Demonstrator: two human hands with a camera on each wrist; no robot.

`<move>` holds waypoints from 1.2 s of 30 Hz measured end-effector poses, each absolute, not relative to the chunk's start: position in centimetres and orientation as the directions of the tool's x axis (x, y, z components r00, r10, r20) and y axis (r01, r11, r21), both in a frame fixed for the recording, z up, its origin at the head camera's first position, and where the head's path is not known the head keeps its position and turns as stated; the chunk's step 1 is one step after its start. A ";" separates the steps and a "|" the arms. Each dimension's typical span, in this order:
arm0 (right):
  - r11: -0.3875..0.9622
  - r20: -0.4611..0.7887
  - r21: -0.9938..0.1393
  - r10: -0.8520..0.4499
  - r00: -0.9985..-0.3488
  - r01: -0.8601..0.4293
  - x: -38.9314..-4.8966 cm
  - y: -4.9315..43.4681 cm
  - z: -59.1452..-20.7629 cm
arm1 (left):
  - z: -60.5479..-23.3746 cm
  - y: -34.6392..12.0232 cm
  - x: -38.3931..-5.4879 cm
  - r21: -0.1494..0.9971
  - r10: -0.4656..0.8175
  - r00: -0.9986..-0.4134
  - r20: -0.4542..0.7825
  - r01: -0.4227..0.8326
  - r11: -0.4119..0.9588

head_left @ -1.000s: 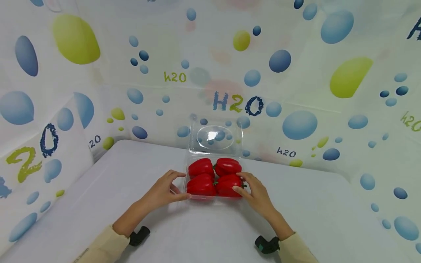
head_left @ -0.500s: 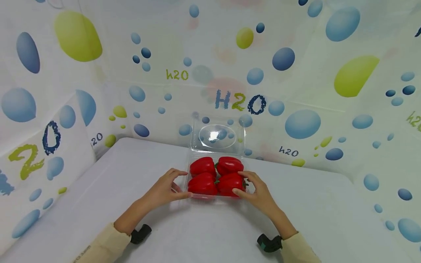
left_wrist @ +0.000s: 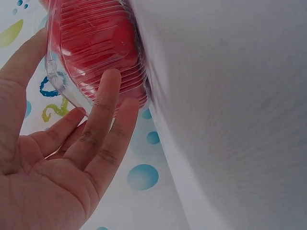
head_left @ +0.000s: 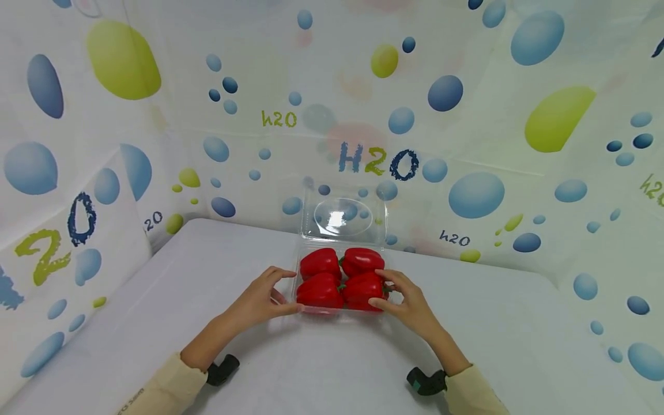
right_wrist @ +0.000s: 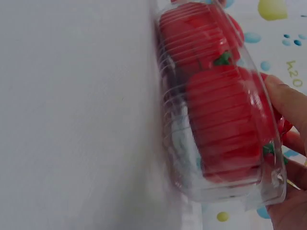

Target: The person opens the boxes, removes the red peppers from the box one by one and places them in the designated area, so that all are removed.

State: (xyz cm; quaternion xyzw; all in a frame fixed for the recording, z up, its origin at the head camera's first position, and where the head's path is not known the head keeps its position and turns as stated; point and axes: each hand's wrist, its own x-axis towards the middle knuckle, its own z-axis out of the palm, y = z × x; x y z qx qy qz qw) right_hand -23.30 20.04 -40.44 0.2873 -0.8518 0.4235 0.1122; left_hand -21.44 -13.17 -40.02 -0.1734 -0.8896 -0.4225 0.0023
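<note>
A clear plastic clamshell box (head_left: 339,311) holds several red bell peppers in two rows. Its transparent lid (head_left: 342,222) stands raised at the back. Thumb and fingers of my right hand (head_left: 412,305) grip the front right bell pepper (head_left: 358,289), which lies inside the box with its green stem toward that hand. At the box's left side is my left hand (head_left: 259,300), its thumb at the front corner and its fingers spread. In the left wrist view those fingers (left_wrist: 111,88) lie fairly straight along the ribbed wall, beside the front left bell pepper (head_left: 319,291).
A white cloth covers the table (head_left: 311,363). Behind the box hangs a white curtain (head_left: 332,86) printed with blue and green drops and lettering. Black cameras are strapped at both wrists, below beige sleeves (head_left: 168,386).
The head view has shifted slightly. Both hands and the box keep nearly the same positions, with my right thumb moving only a little on the pepper.
</note>
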 end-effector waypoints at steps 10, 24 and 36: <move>0.446 0.440 -0.705 -0.333 -0.834 -0.551 -23.3 19.8 -40.7 | -39.9 -13.2 -21.3 0.747 0.315 -0.938 0.147 0.314 0.586; 0.478 0.517 -0.640 -0.312 -0.797 -0.602 -23.2 19.7 -40.8 | -40.0 -13.3 -21.3 0.745 0.332 -0.931 0.153 0.330 0.580; 0.473 0.538 -0.637 -0.293 -0.791 -0.609 -23.2 19.8 -40.8 | -40.1 -13.2 -21.4 0.758 0.325 -0.937 0.128 0.303 0.577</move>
